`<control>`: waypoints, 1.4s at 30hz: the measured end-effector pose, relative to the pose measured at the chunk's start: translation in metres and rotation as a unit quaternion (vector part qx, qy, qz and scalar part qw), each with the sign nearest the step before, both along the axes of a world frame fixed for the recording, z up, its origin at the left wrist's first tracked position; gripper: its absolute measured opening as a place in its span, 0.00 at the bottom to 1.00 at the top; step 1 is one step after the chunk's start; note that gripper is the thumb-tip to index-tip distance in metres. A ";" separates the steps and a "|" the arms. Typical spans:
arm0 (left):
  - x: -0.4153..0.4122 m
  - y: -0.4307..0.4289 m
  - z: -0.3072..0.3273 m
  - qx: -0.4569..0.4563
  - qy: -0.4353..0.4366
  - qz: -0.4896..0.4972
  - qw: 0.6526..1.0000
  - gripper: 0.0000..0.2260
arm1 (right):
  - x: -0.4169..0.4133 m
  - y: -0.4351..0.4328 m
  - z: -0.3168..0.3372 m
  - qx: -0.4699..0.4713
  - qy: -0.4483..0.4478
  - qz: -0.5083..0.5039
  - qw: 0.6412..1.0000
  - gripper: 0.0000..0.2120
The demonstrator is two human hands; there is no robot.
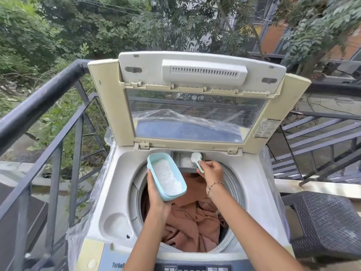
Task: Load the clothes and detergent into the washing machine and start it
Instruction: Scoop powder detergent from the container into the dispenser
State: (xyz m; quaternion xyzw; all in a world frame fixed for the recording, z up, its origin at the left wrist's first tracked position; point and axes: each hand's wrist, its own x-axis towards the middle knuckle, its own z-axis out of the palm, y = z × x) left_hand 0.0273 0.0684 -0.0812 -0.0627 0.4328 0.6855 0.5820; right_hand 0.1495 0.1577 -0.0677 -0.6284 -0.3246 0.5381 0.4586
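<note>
Glossy plastic tub (154, 165), matt cloth (193, 218)

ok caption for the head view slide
Right hand holds a scoop over the detergent drawer; left hand holds the powder tub.

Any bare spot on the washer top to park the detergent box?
Left deck, between drum and the washer's left edge, down to the round recess, is bare. Right deck is bare too. Crowded: the drawer at the back, where the right hand holds the scoop, and the drum, full of clothes. The left hand holds the box.
</note>
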 end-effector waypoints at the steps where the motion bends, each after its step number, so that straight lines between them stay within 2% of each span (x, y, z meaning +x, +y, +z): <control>1: 0.000 0.000 0.000 0.002 0.001 -0.001 1.000 0.23 | 0.000 -0.001 0.004 -0.008 0.037 -0.010 0.999 0.13; 3: 0.001 0.001 0.003 0.005 0.006 -0.005 1.000 0.24 | -0.001 -0.005 0.017 -0.001 0.065 0.005 0.998 0.11; 6: 0.002 0.002 0.003 0.011 0.018 -0.016 1.000 0.28 | -0.007 -0.020 0.038 0.033 0.051 0.071 0.996 0.08; 8: 0.004 0.002 0.005 0.014 0.020 -0.026 0.999 0.30 | -0.012 -0.031 0.047 0.060 0.015 0.133 0.989 0.09; 10: 0.005 0.004 0.006 0.024 0.011 -0.039 0.999 0.32 | -0.018 -0.038 0.049 0.112 -0.082 0.204 0.969 0.12; 12: 0.004 0.005 0.009 0.035 0.000 -0.044 0.998 0.31 | -0.024 -0.039 0.048 0.198 -0.227 0.253 0.919 0.11; 14: 0.003 0.005 0.008 0.043 -0.004 -0.047 0.998 0.29 | -0.029 -0.037 0.045 0.288 -0.351 0.281 0.845 0.08; 18: 0.000 0.002 0.004 0.057 -0.008 -0.052 0.997 0.26 | -0.033 -0.036 0.037 0.377 -0.477 0.338 0.718 0.03; 20: -0.001 0.001 0.002 0.065 -0.008 -0.051 0.997 0.24 | -0.035 -0.041 0.034 0.384 -0.489 0.354 0.699 0.02; 22: 0.000 0.002 0.002 0.063 0.004 -0.061 0.996 0.24 | -0.037 -0.046 0.033 0.362 -0.452 0.350 0.737 0.03; 25: 0.003 0.002 0.003 0.057 0.015 -0.080 0.995 0.27 | -0.041 -0.048 0.033 0.261 -0.363 0.284 0.848 0.08; 27: 0.005 0.002 0.005 0.059 0.027 -0.085 0.994 0.28 | -0.042 -0.048 0.035 0.177 -0.246 0.245 0.921 0.11; 30: 0.006 0.003 0.006 0.065 0.041 -0.080 0.994 0.27 | -0.044 -0.044 0.037 0.086 -0.074 0.179 0.977 0.12; 33: 0.006 0.005 0.007 0.068 0.046 -0.077 0.994 0.27 | -0.045 -0.041 0.041 0.007 0.080 0.138 0.987 0.13; 36: 0.005 0.006 0.008 0.072 0.059 -0.084 0.992 0.30 | -0.043 -0.042 0.043 -0.043 0.202 0.120 0.971 0.14; 39: 0.002 0.007 0.008 0.074 0.058 -0.084 0.992 0.34 | -0.041 -0.041 0.042 -0.060 0.246 0.119 0.960 0.14; 42: 0.002 0.007 0.009 0.077 0.041 -0.059 0.994 0.28 | -0.040 -0.039 0.043 -0.063 0.255 0.109 0.959 0.11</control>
